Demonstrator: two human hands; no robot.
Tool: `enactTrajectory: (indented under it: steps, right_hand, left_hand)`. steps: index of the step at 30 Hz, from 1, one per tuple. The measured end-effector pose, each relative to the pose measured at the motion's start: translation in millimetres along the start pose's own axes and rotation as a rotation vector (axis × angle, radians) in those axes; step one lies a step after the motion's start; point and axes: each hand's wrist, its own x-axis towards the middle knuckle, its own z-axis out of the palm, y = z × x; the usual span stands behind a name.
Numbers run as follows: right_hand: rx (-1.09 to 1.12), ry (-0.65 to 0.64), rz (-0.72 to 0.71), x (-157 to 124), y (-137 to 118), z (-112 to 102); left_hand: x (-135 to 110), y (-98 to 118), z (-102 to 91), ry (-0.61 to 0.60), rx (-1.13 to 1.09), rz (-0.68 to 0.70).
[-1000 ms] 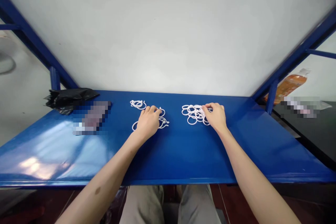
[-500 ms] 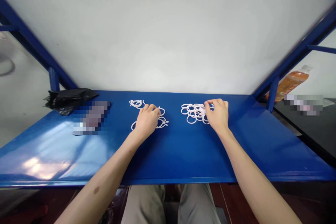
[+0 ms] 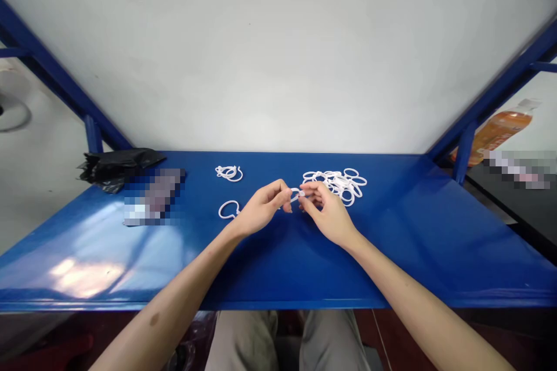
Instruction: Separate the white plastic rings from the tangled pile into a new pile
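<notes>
A pale wall (image 3: 261, 58) rises behind a glossy blue table (image 3: 287, 281) framed by blue metal bars. At far left lies a crumpled black plastic bag (image 3: 117, 165), with a pixelated object (image 3: 159, 192) just beside it. Next comes a small cluster of white rings (image 3: 227, 173); nearer the viewer, a single open white ring (image 3: 220, 208) sits by the left wrist. At centre, the left hand (image 3: 261, 207) and right hand (image 3: 329, 213) meet, each grip narrowed to a fingertip pinch on one small white loop (image 3: 296, 191) between them. It could slip out or spring away if either pinch loosens or pulls unevenly. Just beyond the right hand is a pile of white rings (image 3: 346, 181); overlapping loops might snag if a finger brushes them. At far right, beyond the table, an amber drink bottle (image 3: 500, 130) slants.
</notes>
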Motion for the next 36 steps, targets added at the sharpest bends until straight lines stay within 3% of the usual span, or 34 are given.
enactTrajectory:
  steps: [4,7,10,13,17,19,26,33,36]
  right_hand:
    - [0.101,-0.023,-0.004,0,-1,1]
    - [0.005,-0.027,-0.114,-3,-4,0]
    - [-0.130,-0.010,-0.215,-4,-7,-2]
    - [-0.193,0.039,-0.268,-4,-8,-5]
    - [-0.197,0.086,-0.269,-2,-10,-9]
    - [-0.178,0.077,-0.247,-2,-10,-11]
    - [-0.137,0.058,-0.232,-1,-9,-10]
    - [-0.037,-0.050,-0.101,1,-2,-14]
    - [-0.046,-0.036,-0.085,0,-3,-13]
  left_hand:
    - [2,-5,5.5,-0.023,-0.220,-0.040]
    - [4,-6,7.5,-0.014,-0.398,-0.098]
    - [5,-7,7.1,0.002,-0.408,-0.116]
    - [4,-7,5.6,0.064,-0.142,-0.044]
    - [-1,-7,3.6,0.097,0.459,0.241]
    - [-2,-8,2.9,0.095,0.600,0.317]
    - [-1,-15,3.5,0.084,0.700,0.402]
    - [-2,-17,3.7,0.022,0.783,0.501]
    - [-2,-17,3.8,0.016,0.817,0.482]
